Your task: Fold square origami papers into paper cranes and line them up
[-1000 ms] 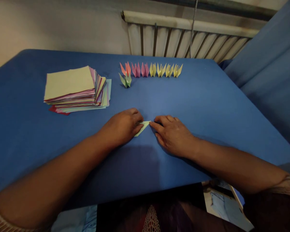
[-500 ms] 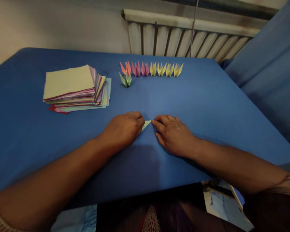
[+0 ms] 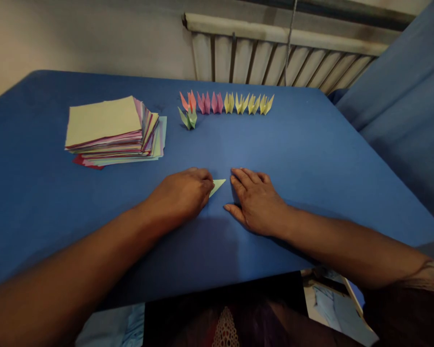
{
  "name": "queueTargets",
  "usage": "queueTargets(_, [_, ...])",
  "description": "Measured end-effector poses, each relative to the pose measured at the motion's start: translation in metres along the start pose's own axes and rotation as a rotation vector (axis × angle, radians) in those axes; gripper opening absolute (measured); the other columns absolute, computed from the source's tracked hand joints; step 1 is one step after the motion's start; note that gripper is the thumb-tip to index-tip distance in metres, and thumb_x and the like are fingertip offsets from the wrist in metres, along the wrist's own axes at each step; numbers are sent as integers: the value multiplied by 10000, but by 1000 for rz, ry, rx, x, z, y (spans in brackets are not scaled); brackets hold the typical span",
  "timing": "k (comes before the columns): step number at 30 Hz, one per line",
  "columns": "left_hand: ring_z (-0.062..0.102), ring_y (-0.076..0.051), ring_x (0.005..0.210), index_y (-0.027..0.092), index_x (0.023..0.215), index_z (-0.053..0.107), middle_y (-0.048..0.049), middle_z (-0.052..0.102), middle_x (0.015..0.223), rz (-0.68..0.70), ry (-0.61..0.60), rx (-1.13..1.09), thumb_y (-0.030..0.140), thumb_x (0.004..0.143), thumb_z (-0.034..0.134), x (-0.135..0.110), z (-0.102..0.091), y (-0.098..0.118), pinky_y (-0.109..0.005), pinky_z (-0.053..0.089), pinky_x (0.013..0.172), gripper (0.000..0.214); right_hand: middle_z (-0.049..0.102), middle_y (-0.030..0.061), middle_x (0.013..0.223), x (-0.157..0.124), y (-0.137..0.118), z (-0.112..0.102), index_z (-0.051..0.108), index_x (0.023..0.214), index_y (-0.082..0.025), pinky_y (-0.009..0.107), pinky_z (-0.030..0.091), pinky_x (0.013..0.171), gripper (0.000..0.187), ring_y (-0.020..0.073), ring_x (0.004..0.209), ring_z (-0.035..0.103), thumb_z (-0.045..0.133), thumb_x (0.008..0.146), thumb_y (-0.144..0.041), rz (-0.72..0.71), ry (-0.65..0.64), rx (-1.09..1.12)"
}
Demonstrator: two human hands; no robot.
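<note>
The person's left hand (image 3: 183, 195) is lying knuckles-up on the blue cloth-covered table (image 3: 311, 159), its fingers curling down and pinning a small pale green folded paper piece (image 3: 217, 185) against the surface; the hand is covering most of the paper, so only one pointed tip is showing past the fingertips. The right hand (image 3: 256, 200) is resting flat and palm-down just beside that tip, its fingers stretching forward and spreading slightly, its thumb pointing toward the left hand, and it is holding nothing and does not seem to be touching the paper. The folded piece is sitting between the two hands, near the middle of the table. Further back and to the left, a thick stack of multicoloured square paper sheets (image 3: 108, 130) is lying with a pale yellow sheet on top. Beyond the hands, a row of orange, pink and yellow folded paper figures (image 3: 226, 103) is standing upright, with a single green folded figure (image 3: 188, 118) standing just in front of its left end.
</note>
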State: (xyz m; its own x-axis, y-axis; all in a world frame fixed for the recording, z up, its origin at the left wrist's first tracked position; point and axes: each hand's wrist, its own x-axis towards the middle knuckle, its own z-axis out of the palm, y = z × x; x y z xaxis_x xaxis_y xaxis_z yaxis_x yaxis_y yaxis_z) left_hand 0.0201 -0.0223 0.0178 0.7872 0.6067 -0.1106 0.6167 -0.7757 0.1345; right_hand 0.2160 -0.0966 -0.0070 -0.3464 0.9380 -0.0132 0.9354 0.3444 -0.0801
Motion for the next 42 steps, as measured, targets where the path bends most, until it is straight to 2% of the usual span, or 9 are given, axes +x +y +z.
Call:
queueTargets(4, [604, -237, 940, 160, 1048, 707, -112, 662, 1103, 6, -3, 4, 250, 933, 428, -1, -1, 0, -338, 459, 791, 315, 338, 233, 1551, 0, 0, 1, 372, 1476, -43, 523, 287, 1108, 709, 355, 1422, 308, 403, 962, -531, 27, -2, 13])
queueTargets(9, [606, -249, 982, 153, 1094, 690, -120, 654, 1126, 5, -8, 19, 254, 934, 433, 0, 1, -1, -347, 474, 814, 319, 289, 145, 1595, 2, 2, 1, 305, 1532, -247, 534, 286, 1097, 614, 350, 1433, 302, 403, 978, -494, -39, -6, 44])
queueTargets(17, [615, -228, 996, 166, 1059, 669, -91, 655, 1080, 36, 26, -34, 280, 940, 465, -12, 2, -10, -353, 473, 890, 263, 362, 155, 1561, 3, 3, -3, 419, 1462, -93, 513, 300, 1111, 653, 332, 1421, 322, 380, 973, -523, -41, -17, 25])
queueTargets(22, [597, -224, 1064, 173, 1126, 633, -82, 637, 1154, 25, 128, -136, 396, 949, 515, -39, 16, -23, -350, 461, 944, 309, 409, 186, 1525, 4, 5, -1, 458, 1426, -67, 508, 314, 1110, 638, 338, 1386, 378, 422, 962, -503, -47, 19, 54])
queueTargets(26, [587, -215, 1063, 190, 1127, 639, -66, 646, 1152, 58, 183, -114, 383, 971, 498, -47, 21, -19, -343, 449, 948, 285, 428, 176, 1512, 9, 6, 3, 450, 1430, -87, 480, 326, 1117, 579, 307, 1369, 411, 462, 958, -422, -73, 103, 126])
queueTargets(28, [593, -209, 1016, 188, 1108, 648, -65, 659, 1122, 70, 172, -54, 327, 997, 441, -47, 19, -12, -336, 454, 909, 273, 420, 156, 1524, 12, 4, 7, 410, 1461, -106, 466, 315, 1133, 561, 281, 1390, 393, 450, 968, -371, -167, 118, 151])
queueTargets(31, [598, -210, 960, 178, 1093, 654, -72, 671, 1107, 92, 152, 76, 230, 1000, 401, -45, 14, -6, -337, 453, 862, 274, 424, 117, 1531, 15, 2, 12, 408, 1469, -144, 453, 311, 1143, 515, 257, 1414, 372, 391, 998, -353, -285, 64, 162])
queueTargets(37, [608, -217, 968, 165, 1096, 658, -103, 677, 1136, 222, 182, 246, 164, 968, 436, -28, 13, -18, -352, 450, 858, 256, 387, 168, 1544, 8, 0, 15, 374, 1485, -77, 474, 303, 1145, 604, 305, 1418, 359, 396, 994, -427, -155, 78, 117])
queueTargets(42, [625, -217, 934, 150, 1093, 654, -110, 689, 1063, 209, 247, 165, 202, 976, 428, -20, 18, -26, -355, 488, 842, 260, 370, 126, 1562, 7, 1, 14, 367, 1496, -126, 458, 286, 1153, 594, 284, 1441, 323, 375, 999, -451, -186, 83, 116])
